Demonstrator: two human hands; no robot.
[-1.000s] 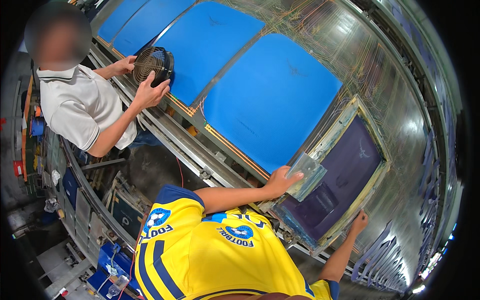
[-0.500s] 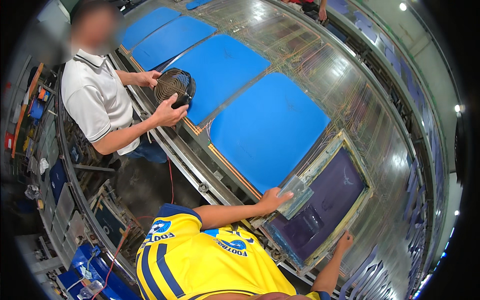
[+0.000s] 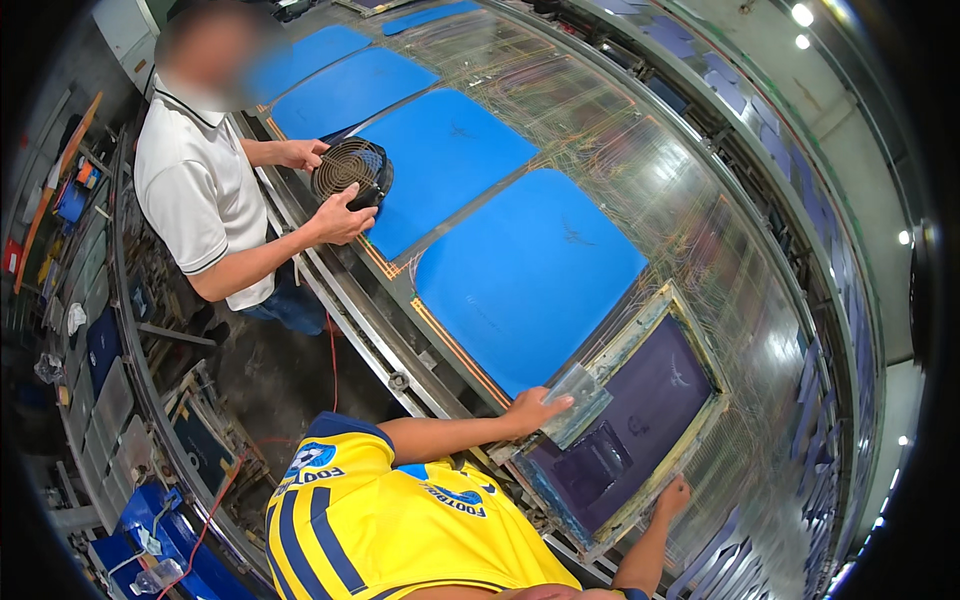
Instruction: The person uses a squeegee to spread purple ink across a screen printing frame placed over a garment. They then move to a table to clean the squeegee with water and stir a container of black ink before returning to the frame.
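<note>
My left hand [image 3: 530,412] has its fingers closed on a clear scraper [image 3: 580,405], thumb along the near face. The scraper stands tilted at the left side of a screen frame [image 3: 698,335], its lower, blue-grey edge over the purple mesh [image 3: 655,390]. My right hand [image 3: 674,495] is at the frame's opposite side, its fingers curled in by the rim; whether they grip it or only rest there, I cannot tell.

Inside the frame, a dark glossy patch [image 3: 594,465] lies in the half nearer me, and a pale, thin-lined mark [image 3: 680,374] shows towards the far end. The frame sits on the long table [image 3: 735,270], right beside a blue sheet [image 3: 530,280] with rounded corners and a faint dark figure near its far edge.

Beyond that sheet, 3 more large blue ones run up the table in a row. To my left, a person in a white shirt [image 3: 190,215] holds a round black fan [image 3: 350,175] in 2 hands, beside the second sheet. A metal rail [image 3: 345,330] borders the table on our side, and purple strips [image 3: 715,560] fan out at my far right.
</note>
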